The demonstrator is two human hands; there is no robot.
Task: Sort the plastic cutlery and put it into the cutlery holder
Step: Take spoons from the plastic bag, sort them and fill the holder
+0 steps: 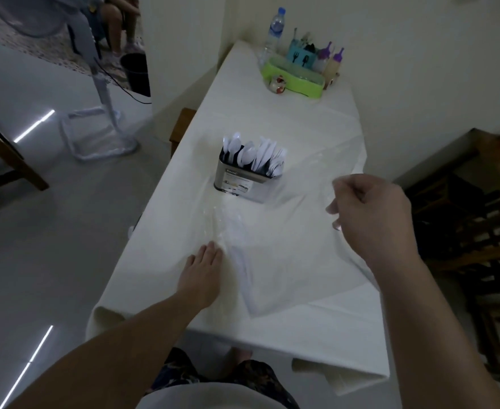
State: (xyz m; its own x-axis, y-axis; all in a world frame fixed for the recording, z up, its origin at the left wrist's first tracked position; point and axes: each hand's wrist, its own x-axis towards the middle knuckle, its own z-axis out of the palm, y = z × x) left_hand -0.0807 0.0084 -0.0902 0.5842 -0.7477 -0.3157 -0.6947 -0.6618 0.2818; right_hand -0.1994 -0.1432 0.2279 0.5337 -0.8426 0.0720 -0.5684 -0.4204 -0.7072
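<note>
While the right hand (372, 219) is raised above the worktop's right edge with its fingers curled, pinching a corner of a clear plastic sheet (296, 231), the left hand (203, 270) lies flat with straight fingers, pressing the sheet's other side down near the worktop's front left. The cutlery holder (244, 180) stands upright in the middle of the worktop (272, 113), already full of white plastic cutlery (254, 154), its spoons and forks standing handle-down. No loose cutlery shows on the cloth, so the sorting looks about finished. The sheet seems to run up close to the holder's base; I cannot tell whether it touches it or passes under it. If the right hand pulls the sheet up sharply, the film could drag or tip the holder and spill the sorted pieces. A green tray (293, 78) with bottles sits at the far end, well apart.
</note>
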